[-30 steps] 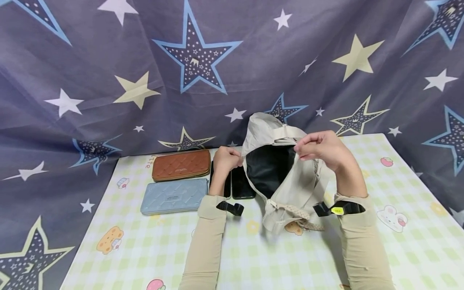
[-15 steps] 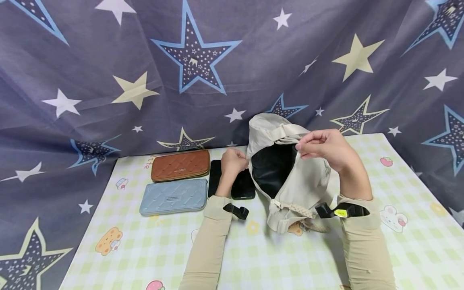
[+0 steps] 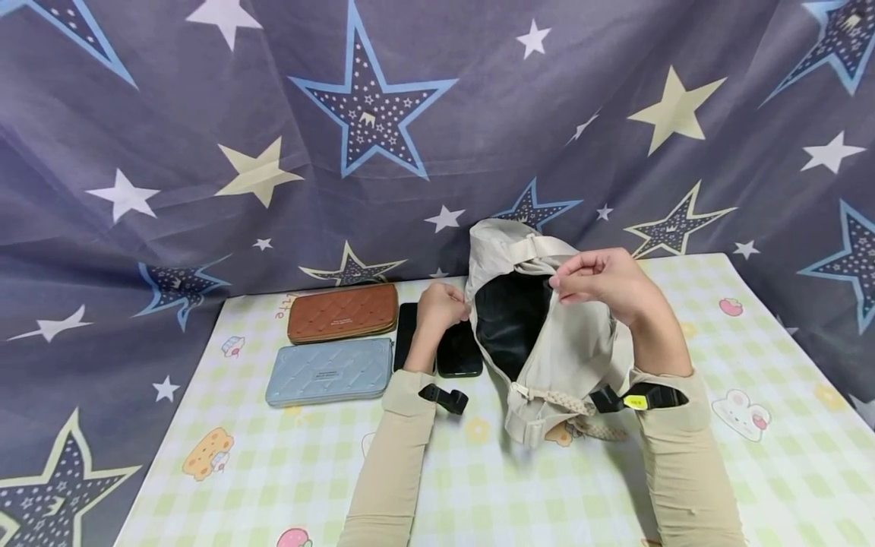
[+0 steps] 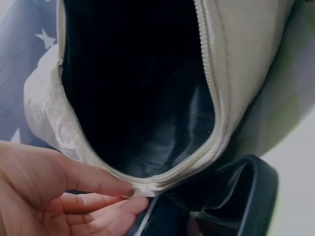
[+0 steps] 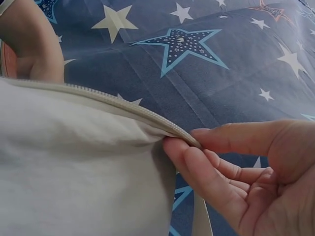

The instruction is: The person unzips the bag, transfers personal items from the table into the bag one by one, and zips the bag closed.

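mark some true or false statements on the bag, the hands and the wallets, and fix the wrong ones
1. The left hand pinches the edge of the cream bag. True.
2. The bag is zipped shut. False: its mouth gapes, showing the black lining.
3. The right hand pinches the zippered edge of the bag. True.
4. The brown wallet lies farther from the person than the blue wallet. True.
5. In the head view, both wallets are right of the bag. False: both are left of it.
6. The blue wallet is inside the bag. False: it lies on the table.
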`<state>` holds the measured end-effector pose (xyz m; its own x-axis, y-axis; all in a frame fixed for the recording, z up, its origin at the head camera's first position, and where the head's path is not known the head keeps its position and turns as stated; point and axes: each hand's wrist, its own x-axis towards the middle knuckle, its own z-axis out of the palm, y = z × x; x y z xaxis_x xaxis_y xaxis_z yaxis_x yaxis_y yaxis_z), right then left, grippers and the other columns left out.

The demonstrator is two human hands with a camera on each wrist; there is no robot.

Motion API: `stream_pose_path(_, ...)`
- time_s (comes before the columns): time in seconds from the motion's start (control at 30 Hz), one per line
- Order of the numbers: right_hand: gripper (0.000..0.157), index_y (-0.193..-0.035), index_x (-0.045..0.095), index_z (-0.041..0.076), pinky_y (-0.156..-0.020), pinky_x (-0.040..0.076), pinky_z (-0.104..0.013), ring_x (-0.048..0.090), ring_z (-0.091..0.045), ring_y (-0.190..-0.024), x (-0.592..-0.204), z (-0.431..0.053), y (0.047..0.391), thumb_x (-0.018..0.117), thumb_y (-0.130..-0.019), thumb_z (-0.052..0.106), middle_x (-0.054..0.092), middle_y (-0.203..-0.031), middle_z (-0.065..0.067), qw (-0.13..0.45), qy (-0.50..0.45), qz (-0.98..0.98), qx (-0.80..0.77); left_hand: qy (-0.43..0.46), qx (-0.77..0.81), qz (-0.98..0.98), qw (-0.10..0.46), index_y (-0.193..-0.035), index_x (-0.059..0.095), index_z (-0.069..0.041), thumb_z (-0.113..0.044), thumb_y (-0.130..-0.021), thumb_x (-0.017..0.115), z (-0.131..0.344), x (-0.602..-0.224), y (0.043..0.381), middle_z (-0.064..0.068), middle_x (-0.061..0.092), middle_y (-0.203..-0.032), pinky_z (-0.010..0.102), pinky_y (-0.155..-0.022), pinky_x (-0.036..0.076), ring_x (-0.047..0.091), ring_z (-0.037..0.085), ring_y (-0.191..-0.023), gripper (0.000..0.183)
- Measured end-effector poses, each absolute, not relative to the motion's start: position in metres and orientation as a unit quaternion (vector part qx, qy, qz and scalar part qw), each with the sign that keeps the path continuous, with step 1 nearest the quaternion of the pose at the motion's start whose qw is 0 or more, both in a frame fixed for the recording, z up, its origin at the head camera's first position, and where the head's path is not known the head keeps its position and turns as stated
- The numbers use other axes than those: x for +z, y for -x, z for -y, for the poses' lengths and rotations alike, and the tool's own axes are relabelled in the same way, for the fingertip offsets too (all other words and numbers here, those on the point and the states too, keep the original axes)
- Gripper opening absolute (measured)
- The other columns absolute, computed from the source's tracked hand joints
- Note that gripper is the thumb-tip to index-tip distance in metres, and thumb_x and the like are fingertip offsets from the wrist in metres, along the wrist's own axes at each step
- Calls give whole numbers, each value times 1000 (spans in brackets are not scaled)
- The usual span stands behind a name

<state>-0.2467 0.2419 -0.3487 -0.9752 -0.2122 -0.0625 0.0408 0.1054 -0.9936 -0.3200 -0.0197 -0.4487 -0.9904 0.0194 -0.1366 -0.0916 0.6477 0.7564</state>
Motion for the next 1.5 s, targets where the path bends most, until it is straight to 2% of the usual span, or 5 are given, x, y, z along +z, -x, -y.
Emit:
stream_pose_path(0.4, 20, -84, 75, 11, -73, 63, -26, 73, -9, -74, -352, -238, 250, 66, -94, -4, 77, -79, 4, 105, 56, -731, -671, -39, 399, -913, 73, -115, 75, -7, -24, -95, 68, 52, -418, 309, 13, 78, -85, 39, -80, 57, 76, 31, -87, 27)
stream_pose_path(0.87, 17, -86, 76, 12, -73, 62, -26, 73, -9, -74, -355, -243, 251, 69, -94, -1, 77, -80, 4, 120, 53, -730, -670, -88, 411, -904, -78, -149, 48, -11, -35, -102, 62, 86, -369, 277, 12, 73, -118, 48, -90, 57, 72, 28, -106, 55)
stream_pose_path(1.0, 16, -86, 76, 11, -73, 63, -27, 73, -9, -74, -354, -245, 250, 69, -94, 0, 78, -81, 3, 118, 56, -733, -667, -104, 334, -932, -99, -157, 35, -13, -38, -103, 61, 87, -370, 270, 15, 64, -135, 52, -93, 55, 66, 32, -117, 65)
stream_pose_path(1.27, 15, -86, 76, 9, -71, 63, -26, 72, -9, -71, -352, -246, 248, 70, -93, -2, 78, -81, 2, 120, 63, -725, -675, -160, 215, -950, -160, -155, 38, -5, -32, -101, 65, 104, -390, 271, 21, 48, -150, 56, -116, 39, 45, 41, -141, 66)
stream_pose_path(1.5, 16, -85, 76, 9, -71, 62, -26, 72, -9, -71, -353, -243, 251, 70, -93, -2, 78, -81, 2, 128, 70, -721, -677, -124, 151, -974, -117, -158, 33, -9, -31, -105, 59, 141, -404, 277, 24, 31, -162, 66, -119, 26, 22, 48, -152, 63)
